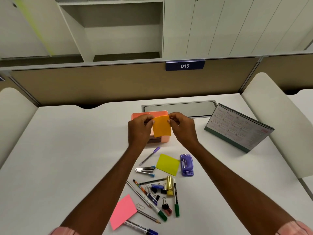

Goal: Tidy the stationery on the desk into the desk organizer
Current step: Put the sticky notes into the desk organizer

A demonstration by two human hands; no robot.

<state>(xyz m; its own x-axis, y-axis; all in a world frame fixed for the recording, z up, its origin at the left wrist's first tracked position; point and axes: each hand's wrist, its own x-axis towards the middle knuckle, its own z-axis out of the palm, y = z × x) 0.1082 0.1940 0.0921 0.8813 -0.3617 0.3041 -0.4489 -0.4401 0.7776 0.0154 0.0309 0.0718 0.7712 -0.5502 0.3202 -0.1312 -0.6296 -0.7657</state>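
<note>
An orange sticky-note pad hangs upright above the pink desk organizer, pinched at its top corners by my left hand and my right hand. The hands and pad hide most of the organizer. Loose on the white desk nearer me lie a yellow pad, a pink pad, a purple pen, a stapler, a purple hole punch, green markers, pencils, binder clips and a paper clip.
A desk calendar stands at the right. A grey cable hatch lies behind the organizer. A tan partition with a "015" sign closes the back; white dividers flank both sides. A blue-capped marker lies by the front edge.
</note>
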